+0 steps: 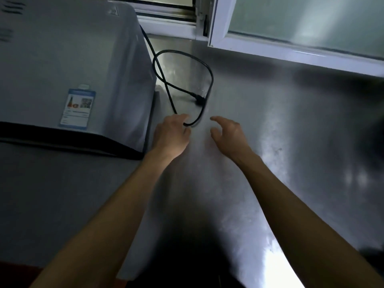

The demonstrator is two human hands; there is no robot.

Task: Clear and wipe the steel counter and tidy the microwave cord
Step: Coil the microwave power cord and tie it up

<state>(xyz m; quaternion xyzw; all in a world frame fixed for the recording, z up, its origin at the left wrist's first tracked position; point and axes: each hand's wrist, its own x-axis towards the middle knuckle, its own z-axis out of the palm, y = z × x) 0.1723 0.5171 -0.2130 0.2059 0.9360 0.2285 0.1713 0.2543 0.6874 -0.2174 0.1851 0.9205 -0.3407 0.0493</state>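
A: Can you read anything on the grey box-shaped metal microwave (68, 65)?

B: Not really. There is a blue-bordered rectangular paper label (78, 108) stuck on its top near the front edge, with small coloured pictures and rows of print, but the print is too blurred to make out.

A: Any numbers or a brand name on it?

B: None that I can tell. Near the back corner of the top sits a small triangular warning sign (113, 11), and whatever is inside it is too small and faint to read.

A: So no legible words anywhere?

B: None.
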